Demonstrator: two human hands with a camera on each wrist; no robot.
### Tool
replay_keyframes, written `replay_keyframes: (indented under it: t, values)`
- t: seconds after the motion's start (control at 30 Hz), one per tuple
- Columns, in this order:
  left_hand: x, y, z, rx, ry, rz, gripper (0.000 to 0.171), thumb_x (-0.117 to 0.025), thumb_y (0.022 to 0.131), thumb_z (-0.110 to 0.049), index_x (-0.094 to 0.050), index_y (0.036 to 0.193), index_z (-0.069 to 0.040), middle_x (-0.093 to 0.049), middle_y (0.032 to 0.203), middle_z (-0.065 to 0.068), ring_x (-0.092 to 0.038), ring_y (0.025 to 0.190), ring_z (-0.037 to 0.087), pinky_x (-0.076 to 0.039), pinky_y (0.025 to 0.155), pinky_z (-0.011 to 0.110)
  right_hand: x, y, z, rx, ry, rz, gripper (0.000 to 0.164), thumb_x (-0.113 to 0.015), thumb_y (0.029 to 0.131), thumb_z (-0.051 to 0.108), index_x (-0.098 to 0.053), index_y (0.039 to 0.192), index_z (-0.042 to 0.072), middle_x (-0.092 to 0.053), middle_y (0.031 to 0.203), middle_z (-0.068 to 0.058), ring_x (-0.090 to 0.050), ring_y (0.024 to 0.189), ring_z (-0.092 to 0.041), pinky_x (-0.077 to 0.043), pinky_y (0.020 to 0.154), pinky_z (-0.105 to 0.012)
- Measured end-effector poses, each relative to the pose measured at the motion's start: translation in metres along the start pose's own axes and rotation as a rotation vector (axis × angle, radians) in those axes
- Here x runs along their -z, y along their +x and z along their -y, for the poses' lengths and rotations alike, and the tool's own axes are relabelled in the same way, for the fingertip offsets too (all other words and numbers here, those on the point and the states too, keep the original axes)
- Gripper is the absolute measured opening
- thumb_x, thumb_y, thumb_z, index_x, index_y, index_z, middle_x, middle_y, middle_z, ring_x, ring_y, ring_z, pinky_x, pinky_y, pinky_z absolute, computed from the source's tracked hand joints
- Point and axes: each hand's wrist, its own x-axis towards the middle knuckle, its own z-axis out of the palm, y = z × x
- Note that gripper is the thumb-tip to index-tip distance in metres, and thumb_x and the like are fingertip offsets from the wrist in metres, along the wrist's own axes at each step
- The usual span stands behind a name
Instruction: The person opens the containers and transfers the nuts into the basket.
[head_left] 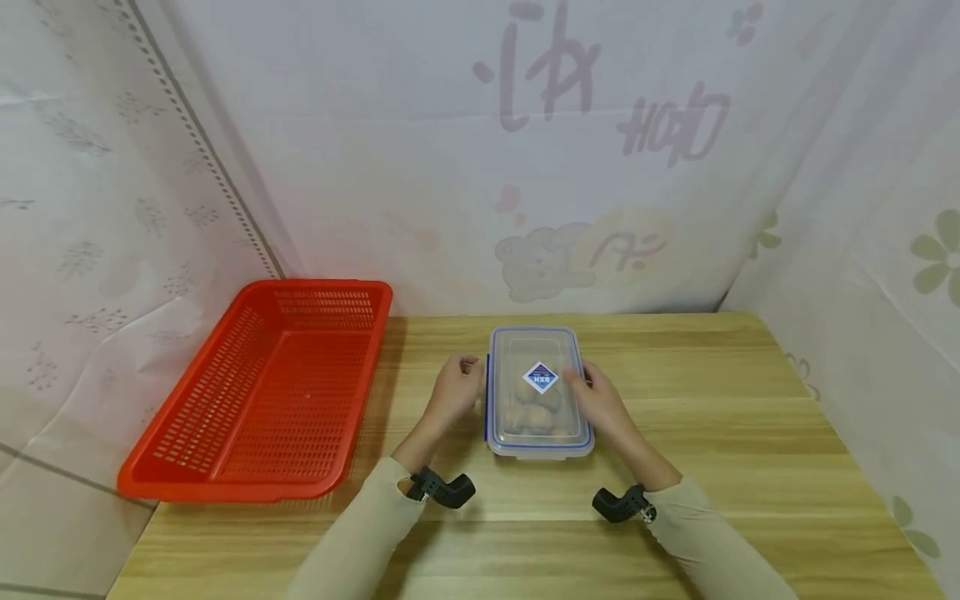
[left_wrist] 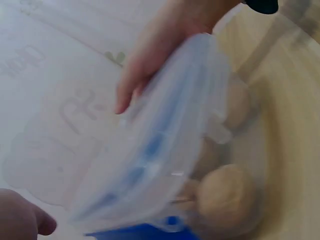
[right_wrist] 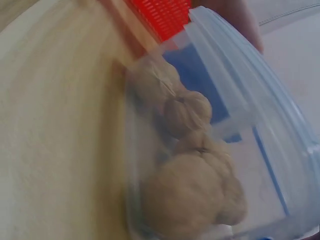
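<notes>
Lidded container [head_left: 536, 456], made of clear plastic, is set near the middle of the wood-patterned table [head_left: 697, 400], between the two hands. It is gripped at its right edge by the right hand [head_left: 602, 406], whose thumb is laid on the lid [head_left: 525, 346]. The left hand [head_left: 454, 388] is held just beside the left edge, fingers bent; whether anything is touched or pinched by it cannot be told. On the left part of the table, well apart from the container, a red basket [head_left: 225, 490] is placed, and nothing is seen between container and right hand. The table is enclosed by pale printed cloth [head_left: 420, 150], on which flowers, a bear-like figure and faint lettering are shown. A black device is worn on each wrist, over pale sleeves.

On the lid a blue and white diamond label [head_left: 540, 377] is stuck; "BXH" can be made out, turned upside down, while the smaller print cannot be read.

From the head, the contents are seen only hazily through the lid. By the right wrist camera, what look like walnuts [right_wrist: 182, 192] are shown clearly through the wall, with a blue clasp [right_wrist: 197, 75] seen behind them. In the left wrist view, which is blurred, the right hand's fingers are seen draped over the far rim.
</notes>
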Motion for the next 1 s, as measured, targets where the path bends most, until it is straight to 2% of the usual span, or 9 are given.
replay_keyframes:
  t: [0.17,0.27,0.37,0.47,0.53,0.67,1.0]
  values:
    - [0.011,0.000,-0.012,0.009,-0.044,0.066,0.040,-0.057,0.102,-0.013,-0.053,0.135,0.008,-0.057,0.114,0.019,-0.064,0.088,0.030,-0.061,0.068,0.037,0.014,0.000,0.007,0.027,-0.072,-0.055,0.064,-0.054,0.106,0.035,-0.036,0.153,-0.004,-0.044,0.148,-0.030,-0.045,0.135,-0.045,-0.040,0.110,-0.057]
    - [0.013,-0.001,-0.016,0.021,-0.068,0.122,0.043,-0.060,0.101,-0.007,-0.050,0.139,0.011,-0.056,0.116,0.023,-0.065,0.095,0.035,-0.062,0.070,0.044,0.021,-0.002,0.010,0.055,-0.109,-0.073,0.061,-0.060,0.104,0.029,-0.042,0.150,-0.005,-0.053,0.138,-0.027,-0.053,0.125,-0.040,-0.048,0.103,-0.052]
    - [0.015,-0.004,-0.019,0.040,-0.073,0.181,0.048,-0.062,0.100,-0.005,-0.047,0.142,0.012,-0.056,0.119,0.025,-0.066,0.101,0.039,-0.061,0.076,0.048,0.025,-0.006,0.011,0.070,-0.131,-0.046,0.057,-0.062,0.103,0.025,-0.045,0.147,-0.006,-0.058,0.127,-0.023,-0.059,0.112,-0.034,-0.056,0.090,-0.044]
    - [0.015,-0.006,-0.020,0.078,-0.067,0.225,0.052,-0.064,0.100,-0.007,-0.045,0.145,0.011,-0.057,0.120,0.025,-0.068,0.098,0.037,-0.060,0.080,0.050,0.026,-0.010,0.009,0.076,-0.127,0.005,0.055,-0.063,0.102,0.022,-0.046,0.146,-0.008,-0.059,0.122,-0.023,-0.063,0.103,-0.031,-0.060,0.078,-0.038]
    - [0.014,-0.007,-0.020,0.114,-0.069,0.241,0.052,-0.066,0.099,-0.007,-0.046,0.145,0.008,-0.059,0.119,0.024,-0.069,0.093,0.032,-0.060,0.082,0.050,0.025,-0.012,0.008,0.071,-0.111,0.024,0.055,-0.064,0.102,0.020,-0.046,0.146,-0.008,-0.059,0.120,-0.023,-0.064,0.100,-0.029,-0.061,0.074,-0.035]
    - [0.013,-0.008,-0.017,0.145,-0.066,0.262,0.048,-0.067,0.099,-0.007,-0.051,0.143,0.005,-0.062,0.113,0.020,-0.068,0.083,0.025,-0.061,0.079,0.046,0.023,-0.015,0.007,0.083,-0.103,0.020,0.054,-0.064,0.101,0.018,-0.047,0.144,-0.010,-0.060,0.117,-0.022,-0.063,0.098,-0.028,-0.060,0.071,-0.033]
    - [0.012,-0.008,-0.017,0.134,-0.062,0.266,0.040,-0.068,0.097,-0.003,-0.055,0.133,0.007,-0.061,0.102,0.017,-0.065,0.074,0.021,-0.062,0.069,0.041,0.022,-0.015,0.007,0.085,-0.108,0.023,0.053,-0.065,0.101,0.016,-0.048,0.144,-0.010,-0.060,0.112,-0.020,-0.061,0.092,-0.025,-0.060,0.068,-0.032]
